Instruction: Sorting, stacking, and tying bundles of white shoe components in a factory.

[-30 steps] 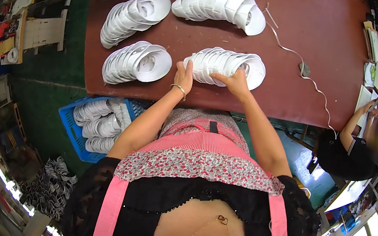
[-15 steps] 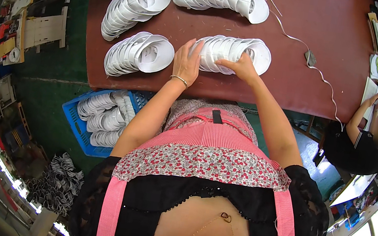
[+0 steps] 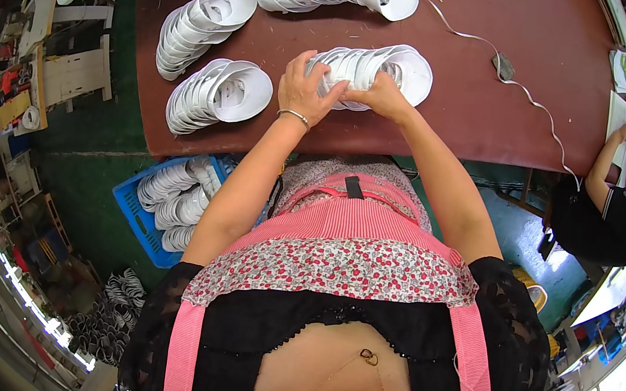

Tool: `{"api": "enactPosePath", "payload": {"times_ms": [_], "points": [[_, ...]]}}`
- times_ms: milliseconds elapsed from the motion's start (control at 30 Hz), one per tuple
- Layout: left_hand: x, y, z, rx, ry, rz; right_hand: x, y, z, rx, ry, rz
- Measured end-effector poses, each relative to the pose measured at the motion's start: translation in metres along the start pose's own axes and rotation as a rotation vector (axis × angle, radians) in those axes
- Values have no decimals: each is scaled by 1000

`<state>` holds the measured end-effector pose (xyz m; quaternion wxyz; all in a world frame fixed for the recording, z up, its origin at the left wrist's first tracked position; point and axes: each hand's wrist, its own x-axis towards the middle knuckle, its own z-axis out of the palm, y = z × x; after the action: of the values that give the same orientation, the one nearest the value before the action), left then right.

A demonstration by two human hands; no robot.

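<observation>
White, curved stack of nested, cup-like pieces [image 3: 366, 65] on smooth reddish-brown tabletop [image 3: 496, 122], near front edge; clasped at left end by left hand [image 3: 306, 93], gripped along near side by right hand [image 3: 380, 96].

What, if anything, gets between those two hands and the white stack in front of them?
Nothing visible: the left hand and right hand both touch the white stack. The neighbouring stack lies to its left.
</observation>
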<state>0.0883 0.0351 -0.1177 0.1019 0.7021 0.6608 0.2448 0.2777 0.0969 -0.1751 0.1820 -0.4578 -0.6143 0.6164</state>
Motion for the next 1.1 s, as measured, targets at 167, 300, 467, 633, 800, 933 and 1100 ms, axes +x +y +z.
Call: {"api": "enactPosePath", "payload": {"times_ms": [167, 300, 467, 633, 800, 933, 1100], "points": [[1, 4, 10, 23, 11, -85, -5, -3, -3, 151, -106, -34], [4, 9, 12, -44, 37, -21, -11, -8, -8, 290, -147, -80], [14, 21, 6, -35, -167, 274, -15, -1, -6, 206, -95, -4], [21, 23, 4, 27, -188, 321, -17, -4, -11, 149, -129, 15], [23, 22, 3, 16, -201, 246, -17, -8, -13, 10, -139, -4], [23, 38, 4, -74, -157, 106, -18, -8, -8, -257, -72, -36], [4, 10, 14, -64, 188, -115, -38, -16, 2, -330, 285, -169]]}}
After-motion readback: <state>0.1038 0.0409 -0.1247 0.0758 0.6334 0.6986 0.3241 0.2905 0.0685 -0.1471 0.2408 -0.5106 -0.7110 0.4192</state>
